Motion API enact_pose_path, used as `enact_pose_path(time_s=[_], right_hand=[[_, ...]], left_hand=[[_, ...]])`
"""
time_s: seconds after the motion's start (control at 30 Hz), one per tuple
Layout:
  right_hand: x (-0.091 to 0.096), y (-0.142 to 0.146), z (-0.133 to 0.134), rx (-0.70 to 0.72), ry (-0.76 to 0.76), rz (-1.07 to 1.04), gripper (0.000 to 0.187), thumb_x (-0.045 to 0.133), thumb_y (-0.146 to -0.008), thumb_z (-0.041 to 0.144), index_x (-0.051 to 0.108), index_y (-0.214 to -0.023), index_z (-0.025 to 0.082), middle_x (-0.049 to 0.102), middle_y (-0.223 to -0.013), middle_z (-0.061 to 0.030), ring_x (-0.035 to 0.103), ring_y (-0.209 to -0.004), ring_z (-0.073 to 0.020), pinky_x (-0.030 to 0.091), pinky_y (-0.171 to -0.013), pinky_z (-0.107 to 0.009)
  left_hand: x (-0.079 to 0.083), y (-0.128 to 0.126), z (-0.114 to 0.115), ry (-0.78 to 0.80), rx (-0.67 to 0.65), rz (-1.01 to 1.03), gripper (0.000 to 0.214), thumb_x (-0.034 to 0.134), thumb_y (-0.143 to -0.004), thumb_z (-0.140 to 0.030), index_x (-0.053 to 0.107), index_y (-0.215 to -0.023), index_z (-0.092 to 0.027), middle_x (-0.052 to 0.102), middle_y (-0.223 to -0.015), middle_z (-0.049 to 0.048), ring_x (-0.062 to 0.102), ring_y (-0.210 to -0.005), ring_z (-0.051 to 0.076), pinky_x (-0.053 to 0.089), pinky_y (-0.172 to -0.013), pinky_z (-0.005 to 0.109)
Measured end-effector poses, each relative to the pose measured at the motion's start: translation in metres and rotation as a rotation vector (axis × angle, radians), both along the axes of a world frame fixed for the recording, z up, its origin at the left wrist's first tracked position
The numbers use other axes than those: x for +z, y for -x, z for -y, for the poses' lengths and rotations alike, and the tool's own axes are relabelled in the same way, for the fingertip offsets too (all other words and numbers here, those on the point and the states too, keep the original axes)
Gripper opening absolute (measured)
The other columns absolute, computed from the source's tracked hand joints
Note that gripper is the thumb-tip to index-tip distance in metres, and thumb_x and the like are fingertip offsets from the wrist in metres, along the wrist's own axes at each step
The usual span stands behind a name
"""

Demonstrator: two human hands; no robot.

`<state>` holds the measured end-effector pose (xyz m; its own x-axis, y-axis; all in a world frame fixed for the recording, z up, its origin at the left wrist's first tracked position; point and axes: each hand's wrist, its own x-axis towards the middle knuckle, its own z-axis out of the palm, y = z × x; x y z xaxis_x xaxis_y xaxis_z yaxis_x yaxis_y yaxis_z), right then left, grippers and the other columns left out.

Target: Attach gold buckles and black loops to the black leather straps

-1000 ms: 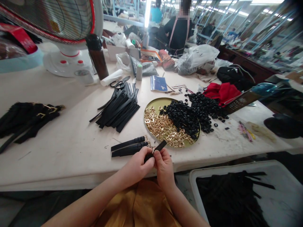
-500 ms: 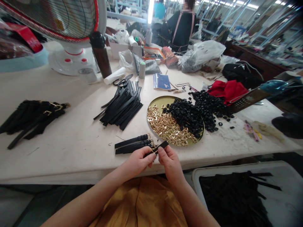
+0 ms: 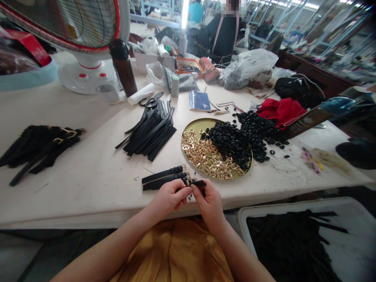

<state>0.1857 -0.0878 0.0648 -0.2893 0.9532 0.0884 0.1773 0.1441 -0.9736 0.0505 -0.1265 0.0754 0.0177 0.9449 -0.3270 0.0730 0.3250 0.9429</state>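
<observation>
At the table's near edge my left hand (image 3: 169, 197) and my right hand (image 3: 209, 201) are both closed on one short black strap with a gold buckle (image 3: 196, 184), fingertips pinching it between them. Just beyond my left hand lie two finished black straps (image 3: 161, 179) with gold buckles at their right ends. A round gold tray (image 3: 202, 126) holds gold buckles (image 3: 205, 156) and part of a heap of small black loops (image 3: 243, 139).
A stack of plain black straps (image 3: 151, 131) lies mid-table, with scissors (image 3: 149, 102) behind it. A dark pile of buckled straps (image 3: 38, 147) sits far left. A fan (image 3: 85, 35), bottle (image 3: 123, 68), bags and red cloth (image 3: 279, 109) crowd the back. A white bin (image 3: 296, 243) stands lower right.
The strap's free end, which stuck up to the right, has been turned down level between my fingers. My hands have shifted slightly toward the finished straps.
</observation>
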Motion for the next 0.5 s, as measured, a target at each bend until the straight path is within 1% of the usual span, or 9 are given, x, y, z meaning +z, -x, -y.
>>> enact_pose_path(time_s=[0.07,0.1,0.17,0.2,0.27,0.33,0.4,0.43,0.5], right_hand=[[0.000,-0.001,-0.001,0.091,0.096,-0.074,0.016,0.057,-0.076,0.034,0.057,-0.068,0.020,0.052,-0.060,0.0026,0.044,-0.057,-0.0124,0.034,-0.054,-0.024],[-0.001,-0.001,-0.002,0.135,0.184,-0.119,0.021,0.057,-0.077,0.037,0.056,-0.065,0.019,0.050,-0.057,0.0032,0.042,-0.054,-0.0113,0.033,-0.051,-0.023],[-0.004,-0.003,-0.007,0.175,0.449,-0.261,0.031,0.054,-0.078,0.043,0.053,-0.060,0.018,0.045,-0.051,0.0045,0.037,-0.046,-0.0084,0.029,-0.044,-0.021],[-0.005,-0.004,-0.011,0.165,0.612,-0.358,0.033,0.053,-0.078,0.045,0.052,-0.060,0.018,0.045,-0.050,0.0049,0.035,-0.043,-0.0073,0.028,-0.041,-0.019],[-0.006,-0.008,-0.021,0.081,0.912,-0.563,0.028,0.053,-0.078,0.042,0.054,-0.066,0.017,0.050,-0.053,0.0037,0.041,-0.043,-0.0068,0.034,-0.040,-0.018],[-0.004,-0.011,-0.031,-0.028,1.091,-0.717,0.016,0.054,-0.077,0.032,0.057,-0.073,0.017,0.058,-0.062,0.0002,0.053,-0.053,-0.0088,0.045,-0.051,-0.020],[-0.001,-0.013,-0.037,-0.078,1.132,-0.793,0.008,0.053,-0.075,0.020,0.059,-0.078,0.016,0.063,-0.071,-0.0030,0.061,-0.067,-0.0117,0.051,-0.066,-0.025],[0.000,-0.013,-0.038,-0.075,1.115,-0.814,0.009,0.052,-0.073,0.016,0.060,-0.079,0.016,0.065,-0.075,-0.0039,0.062,-0.073,-0.0129,0.051,-0.071,-0.026],[0.003,-0.012,-0.036,-0.040,1.036,-0.829,0.017,0.052,-0.069,0.010,0.062,-0.082,0.015,0.067,-0.082,-0.0044,0.062,-0.082,-0.0145,0.050,-0.076,-0.027]], left_hand=[[-0.003,0.000,-0.003,0.007,0.041,0.046,0.029,0.054,-0.074,-0.044,0.046,-0.072,-0.016,0.052,-0.054,-0.0054,0.043,-0.040,0.006,0.036,-0.040,0.017],[-0.005,0.000,-0.004,-0.008,0.052,0.053,0.028,0.056,-0.074,-0.042,0.047,-0.081,-0.016,0.052,-0.055,-0.0056,0.046,-0.042,0.007,0.038,-0.041,0.017],[-0.005,0.000,-0.006,-0.058,0.033,0.022,0.032,0.054,-0.076,-0.037,0.048,-0.099,-0.016,0.053,-0.058,-0.0053,0.048,-0.045,0.007,0.039,-0.043,0.018],[-0.004,0.000,-0.007,-0.079,0.008,-0.014,0.032,0.051,-0.078,-0.036,0.049,-0.102,-0.016,0.053,-0.059,-0.0051,0.047,-0.045,0.007,0.038,-0.043,0.017],[-0.001,0.002,-0.009,-0.094,-0.017,-0.103,0.027,0.047,-0.080,-0.037,0.054,-0.095,-0.015,0.051,-0.058,-0.0049,0.044,-0.044,0.006,0.037,-0.042,0.017],[0.002,0.005,-0.009,-0.069,-0.007,-0.167,0.026,0.046,-0.080,-0.039,0.054,-0.084,-0.016,0.049,-0.056,-0.0052,0.043,-0.043,0.006,0.035,-0.041,0.017],[0.004,0.005,-0.010,-0.047,-0.003,-0.203,0.026,0.046,-0.079,-0.041,0.053,-0.079,-0.016,0.048,-0.054,-0.0059,0.042,-0.041,0.007,0.034,-0.040,0.017],[0.004,0.004,-0.010,-0.045,-0.008,-0.214,0.026,0.046,-0.079,-0.042,0.054,-0.078,-0.016,0.049,-0.054,-0.0059,0.042,-0.041,0.007,0.034,-0.040,0.017],[0.003,-0.001,-0.012,-0.057,0.000,-0.219,0.027,0.046,-0.080,-0.042,0.054,-0.076,-0.017,0.049,-0.053,-0.0060,0.042,-0.041,0.007,0.033,-0.041,0.017]])
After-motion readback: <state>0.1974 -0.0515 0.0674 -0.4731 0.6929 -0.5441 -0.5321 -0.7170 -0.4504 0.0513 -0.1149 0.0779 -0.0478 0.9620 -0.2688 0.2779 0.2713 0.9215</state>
